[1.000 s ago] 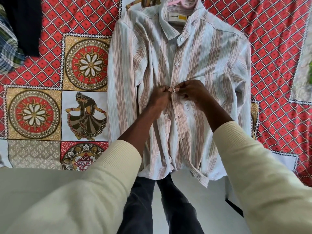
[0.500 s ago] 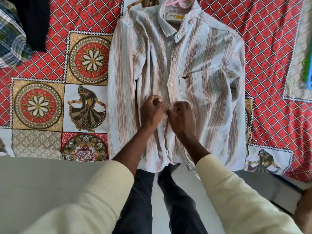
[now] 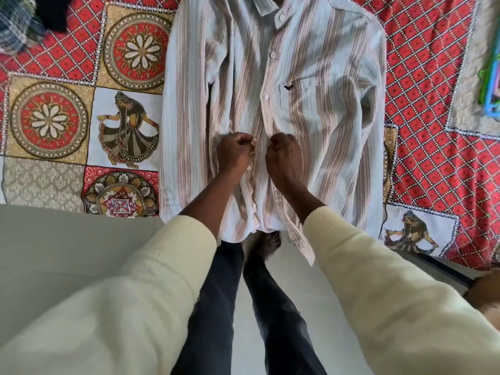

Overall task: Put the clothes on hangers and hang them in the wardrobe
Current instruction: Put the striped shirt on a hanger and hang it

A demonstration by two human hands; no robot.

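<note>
no readable text, label or number anywhere; none on the striped shirt (image 3: 297, 104)

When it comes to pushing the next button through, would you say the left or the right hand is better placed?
Left, probably. The left hand pinches the shirt edge that carries the buttons, with the next button right at its knuckles. The right hand grips the opposite edge and looks better suited to holding it steady.
</note>
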